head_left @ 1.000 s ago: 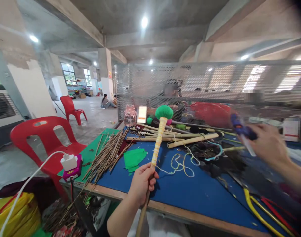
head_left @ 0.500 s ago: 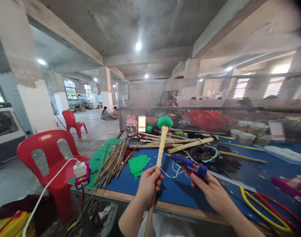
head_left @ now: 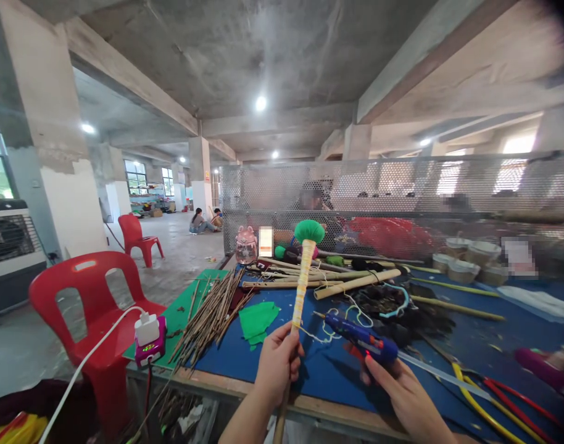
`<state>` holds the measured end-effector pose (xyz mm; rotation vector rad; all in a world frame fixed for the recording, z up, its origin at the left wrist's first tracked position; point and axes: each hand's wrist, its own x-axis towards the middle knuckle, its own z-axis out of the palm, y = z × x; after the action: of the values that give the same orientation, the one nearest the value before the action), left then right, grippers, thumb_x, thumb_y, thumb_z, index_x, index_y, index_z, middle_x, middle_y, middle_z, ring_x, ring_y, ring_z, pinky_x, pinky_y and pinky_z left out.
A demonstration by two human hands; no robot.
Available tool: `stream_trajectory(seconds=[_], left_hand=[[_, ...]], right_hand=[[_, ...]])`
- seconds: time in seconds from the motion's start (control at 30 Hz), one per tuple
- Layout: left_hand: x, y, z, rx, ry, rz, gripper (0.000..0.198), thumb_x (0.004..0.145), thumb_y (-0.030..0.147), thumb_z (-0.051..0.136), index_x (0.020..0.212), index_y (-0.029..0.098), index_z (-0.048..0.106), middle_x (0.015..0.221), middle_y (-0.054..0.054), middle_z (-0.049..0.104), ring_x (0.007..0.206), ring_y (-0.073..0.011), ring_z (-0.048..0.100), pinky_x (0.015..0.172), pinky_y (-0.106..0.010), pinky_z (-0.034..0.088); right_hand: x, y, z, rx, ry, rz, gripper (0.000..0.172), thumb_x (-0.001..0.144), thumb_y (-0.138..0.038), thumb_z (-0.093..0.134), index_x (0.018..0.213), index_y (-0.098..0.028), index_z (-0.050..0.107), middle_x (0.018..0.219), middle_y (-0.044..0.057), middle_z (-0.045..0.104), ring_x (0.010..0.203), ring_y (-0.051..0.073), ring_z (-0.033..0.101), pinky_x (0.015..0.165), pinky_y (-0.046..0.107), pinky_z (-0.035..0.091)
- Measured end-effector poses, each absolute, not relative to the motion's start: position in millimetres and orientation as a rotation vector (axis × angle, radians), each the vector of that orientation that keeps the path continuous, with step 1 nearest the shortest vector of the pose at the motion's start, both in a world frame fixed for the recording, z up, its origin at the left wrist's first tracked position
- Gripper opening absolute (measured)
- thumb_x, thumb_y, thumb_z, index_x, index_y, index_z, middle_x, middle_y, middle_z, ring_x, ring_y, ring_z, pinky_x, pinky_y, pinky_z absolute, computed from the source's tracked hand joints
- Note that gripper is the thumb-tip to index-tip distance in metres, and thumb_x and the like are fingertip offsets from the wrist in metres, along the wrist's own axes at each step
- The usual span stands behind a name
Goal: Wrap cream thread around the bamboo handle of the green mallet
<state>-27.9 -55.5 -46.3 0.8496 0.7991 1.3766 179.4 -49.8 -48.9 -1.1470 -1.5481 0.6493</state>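
Observation:
My left hand (head_left: 281,357) is closed around a wooden stick (head_left: 303,290) that stands nearly upright. Yellowish-white yarn wraps the stick's upper length, and a round green head (head_left: 310,232) tops it. A loose strand of yarn (head_left: 319,338) trails from the wrapping near my fingers. In my right hand (head_left: 387,377) is a blue glue gun (head_left: 363,336) with a clear glue stick (head_left: 442,373) in its back end. The nozzle points left toward the wrapped stick and stays a short gap away from it. My right palm is partly hidden by the gun.
Thin brown sticks (head_left: 212,320) are heaped at the left, beside a green cloth piece (head_left: 258,320). Bamboo tubes (head_left: 356,283) lie behind. Yellow- and red-handled pliers (head_left: 471,394) rest at the right. A purple power adapter (head_left: 150,342) sits on the table's left corner by a red chair (head_left: 92,290).
The glue gun and my right hand have shifted slightly right and down in view. The left hand still holds the wrapped stick. The whole view has tilted up a little.

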Motion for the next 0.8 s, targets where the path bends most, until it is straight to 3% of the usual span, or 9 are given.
stream_trajectory(seconds=[0.37, 0.57, 0.8], left_hand=[[-27, -53, -52, 0.946, 0.828, 1.376, 0.042, 0.066, 0.040, 0.063, 0.098, 0.014, 0.058, 0.054, 0.004, 0.049, 0.034, -0.0020, 0.030, 0.030, -0.015, 0.020], [-27, -56, -47, 0.976, 0.867, 1.361, 0.038, 0.064, 0.037, 0.066, 0.093, 0.014, 0.058, 0.055, 0.004, 0.049, 0.035, -0.0018, 0.031, 0.031, -0.014, 0.021], [-27, -56, -48, 1.001, 0.878, 1.339, 0.039, 0.068, 0.035, 0.062, 0.100, 0.013, 0.055, 0.056, 0.004, 0.049, 0.035, -0.0022, 0.029, 0.030, -0.015, 0.021]], right_hand=[[181, -50, -56, -1.113, -1.525, 0.823, 0.048, 0.064, -0.063, 0.053, 0.071, -0.017, 0.063, 0.053, 0.005, 0.055, 0.052, 0.018, 0.053, 0.054, 0.030, 0.046], [188, -54, -53, -1.190, -1.682, 0.626, 0.043, 0.070, -0.057, 0.051, 0.061, -0.017, 0.062, 0.056, 0.005, 0.057, 0.058, 0.018, 0.052, 0.061, 0.028, 0.044], [181, -59, -44, -1.122, -1.762, 0.731, 0.047, 0.078, -0.050, 0.044, 0.100, -0.014, 0.064, 0.072, 0.007, 0.063, 0.055, 0.015, 0.049, 0.054, 0.025, 0.044]])
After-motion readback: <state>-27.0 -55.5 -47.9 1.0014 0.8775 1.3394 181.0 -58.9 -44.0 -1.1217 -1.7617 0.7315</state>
